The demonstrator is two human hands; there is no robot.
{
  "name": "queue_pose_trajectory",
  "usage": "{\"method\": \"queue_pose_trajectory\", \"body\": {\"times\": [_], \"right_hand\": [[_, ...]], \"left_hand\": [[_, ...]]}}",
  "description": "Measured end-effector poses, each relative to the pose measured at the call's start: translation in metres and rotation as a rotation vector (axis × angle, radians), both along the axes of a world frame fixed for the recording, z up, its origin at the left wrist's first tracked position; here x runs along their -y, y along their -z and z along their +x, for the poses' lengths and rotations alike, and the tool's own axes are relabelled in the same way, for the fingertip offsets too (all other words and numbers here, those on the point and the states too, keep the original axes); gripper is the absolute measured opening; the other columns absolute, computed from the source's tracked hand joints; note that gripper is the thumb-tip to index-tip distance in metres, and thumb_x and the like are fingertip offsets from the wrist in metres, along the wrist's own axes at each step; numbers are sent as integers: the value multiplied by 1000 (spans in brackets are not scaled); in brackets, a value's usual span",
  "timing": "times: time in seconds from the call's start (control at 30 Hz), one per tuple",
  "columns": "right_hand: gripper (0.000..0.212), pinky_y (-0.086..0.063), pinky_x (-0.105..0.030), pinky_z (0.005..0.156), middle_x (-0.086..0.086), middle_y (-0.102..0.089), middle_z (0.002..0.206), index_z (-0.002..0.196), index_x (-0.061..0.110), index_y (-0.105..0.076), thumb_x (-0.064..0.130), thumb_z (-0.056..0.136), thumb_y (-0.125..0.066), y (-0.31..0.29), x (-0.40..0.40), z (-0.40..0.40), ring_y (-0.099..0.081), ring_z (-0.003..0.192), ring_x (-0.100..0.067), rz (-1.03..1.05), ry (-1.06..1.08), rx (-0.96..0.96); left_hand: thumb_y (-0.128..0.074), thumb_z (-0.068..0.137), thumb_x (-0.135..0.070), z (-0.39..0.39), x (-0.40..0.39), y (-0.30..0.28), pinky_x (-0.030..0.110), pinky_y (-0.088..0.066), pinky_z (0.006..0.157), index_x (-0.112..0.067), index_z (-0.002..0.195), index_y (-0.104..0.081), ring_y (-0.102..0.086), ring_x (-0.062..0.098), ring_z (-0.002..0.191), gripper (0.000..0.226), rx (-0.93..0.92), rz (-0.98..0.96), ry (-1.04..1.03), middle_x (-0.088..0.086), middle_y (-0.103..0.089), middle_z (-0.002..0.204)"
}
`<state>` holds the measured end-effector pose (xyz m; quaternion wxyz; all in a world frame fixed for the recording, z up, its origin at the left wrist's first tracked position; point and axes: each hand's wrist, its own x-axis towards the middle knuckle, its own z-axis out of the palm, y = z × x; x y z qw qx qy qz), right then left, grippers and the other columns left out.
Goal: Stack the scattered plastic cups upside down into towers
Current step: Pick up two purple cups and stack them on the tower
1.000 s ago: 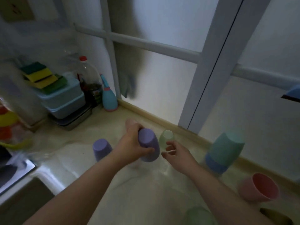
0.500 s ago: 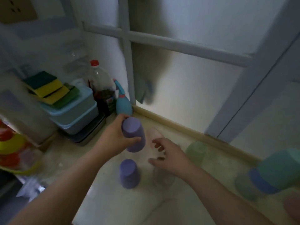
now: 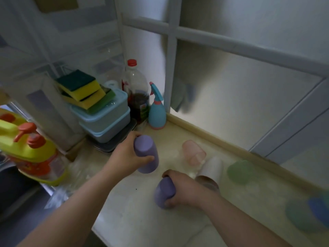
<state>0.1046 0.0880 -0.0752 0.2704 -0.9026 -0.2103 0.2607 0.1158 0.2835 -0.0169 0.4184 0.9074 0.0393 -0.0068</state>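
Observation:
My left hand (image 3: 127, 156) grips a purple cup (image 3: 146, 154) held upside down above the counter. My right hand (image 3: 185, 190) is closed around a second purple cup (image 3: 163, 192) that stands upside down on the counter, lower and to the right of the first. Behind my right hand a pink cup (image 3: 194, 152) lies on its side, a white cup (image 3: 212, 168) stands next to it, and a green cup (image 3: 240, 171) sits farther right. At the right edge a teal and blue stack of cups (image 3: 309, 213) is blurred.
The pale counter (image 3: 135, 216) ends at a window sill strip (image 3: 213, 139) behind. Back left stand stacked blue boxes (image 3: 105, 120) with sponges (image 3: 81, 90), a dark bottle (image 3: 136, 93) and a blue spray bottle (image 3: 156, 111). A yellow soap bottle (image 3: 26, 148) sits beside the sink at left.
The view swung left. My right hand, open before, came down and closed on the standing purple cup. My left hand still holds its purple cup above the counter.

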Motion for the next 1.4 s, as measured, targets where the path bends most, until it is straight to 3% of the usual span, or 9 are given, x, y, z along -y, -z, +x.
{"method": "queue_pose_trajectory", "body": {"times": [0.17,0.23,0.3,0.43,0.63,0.73,0.97,1.1,1.4], "right_hand": [[52,-48,-33,81,-4,-60,106,105,13,-53,27,61,-77,-43,30,-7,-57,95,-18,120,146,106],[45,-45,-31,72,-5,-56,101,95,13,-53,26,58,-74,-67,53,-10,-54,90,-17,174,219,199],[47,-41,-19,70,1,-56,104,100,21,-54,26,58,-74,-95,83,-16,-53,91,-11,161,286,280],[70,-45,-24,79,4,-55,116,122,28,-40,29,62,-77,-146,155,-40,-57,98,-15,155,499,336],[57,-44,-18,66,11,-59,100,107,29,-47,30,60,-79,-205,258,-102,-58,87,-9,246,760,513],[54,-44,-13,67,11,-60,104,109,31,-49,28,64,-79,-223,301,-124,-58,91,-9,306,843,618],[75,-48,-35,94,2,-51,131,131,25,-40,27,68,-79,-203,359,-127,-52,115,-21,297,955,597],[67,-49,-34,90,-3,-53,128,125,21,-41,25,70,-78,-188,366,-109,-53,112,-23,293,954,549],[69,-45,-28,86,-3,-56,128,128,20,-43,29,69,-78,-137,371,-97,-54,106,-18,237,959,427]], "left_hand": [[-81,62,-27,-2,27,-18,30,-43,80,-28,114,-43,-50,13,97,65,38,-1,68,-8,-50,103],[-81,62,-26,-2,48,-30,29,-42,80,-26,116,-43,-50,13,97,66,66,-5,102,-8,-50,103],[-83,60,-23,-2,74,-41,28,-41,77,-25,110,-46,-53,16,94,63,112,-32,148,-4,-54,100],[-83,59,-22,-5,136,-61,30,-42,78,-26,104,-44,-56,19,95,60,179,-60,257,0,-56,102],[-81,63,-23,-28,235,-90,19,-39,62,-21,106,-40,-54,18,85,60,238,-137,378,2,-54,101],[-81,63,-24,-42,276,-101,22,-44,64,-25,107,-43,-55,16,86,58,249,-165,470,0,-56,105],[-80,63,-20,-64,332,-108,29,-45,74,-26,114,-47,-55,20,94,61,275,-209,457,-1,-57,112],[-81,63,-22,-69,343,-105,33,-48,79,-19,122,-40,-55,21,94,72,230,-223,353,-1,-53,109],[-79,66,-22,-57,348,-102,30,-48,75,-19,117,-47,-56,20,93,61,240,-227,377,-1,-57,108]]}}
